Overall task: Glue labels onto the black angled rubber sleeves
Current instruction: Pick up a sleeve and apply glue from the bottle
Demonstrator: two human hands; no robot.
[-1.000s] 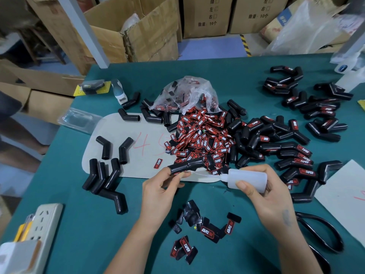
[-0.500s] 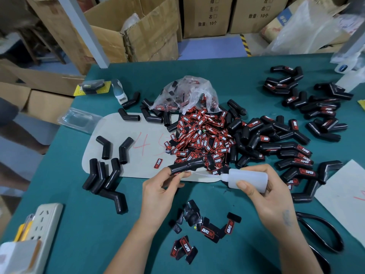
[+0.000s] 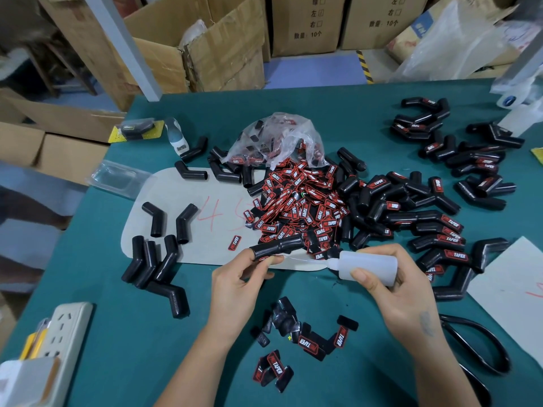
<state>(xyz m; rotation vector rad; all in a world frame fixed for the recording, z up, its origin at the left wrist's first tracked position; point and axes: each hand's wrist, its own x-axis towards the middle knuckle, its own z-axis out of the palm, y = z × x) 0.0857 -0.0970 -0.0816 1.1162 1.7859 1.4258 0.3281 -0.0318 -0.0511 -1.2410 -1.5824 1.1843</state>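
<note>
- Black angled sleeve [image 3: 276, 247] held above the near edge of the grey mat [image 3: 188, 248], in front of the label heap; no label visible on its upper face.
- Left hand [image 3: 238, 284]: fingers [image 3: 271, 260] and thumb curled round the sleeve's left end, grasping it.
- Right hand [image 3: 399, 298]: fingers and thumb wrapped round a translucent white glue bottle [image 3: 367, 267], nozzle pointing left toward the sleeve; whether the tip touches it cannot be told.
- Heap of red-and-black labels [image 3: 296, 210], printed "TAPER", spilling from a clear plastic bag [image 3: 276, 139].
- Mat bears red handwriting, "4" legible.
- Labelled sleeves [image 3: 440, 227] piled right of the heap; unlabelled sleeves [image 3: 152, 259] at left.
- Loose labels [image 3: 308, 342] on the green desk [image 3: 132, 362] between the forearms.
- Cartons [image 3: 308, 24] behind the desk printed "10个".
</note>
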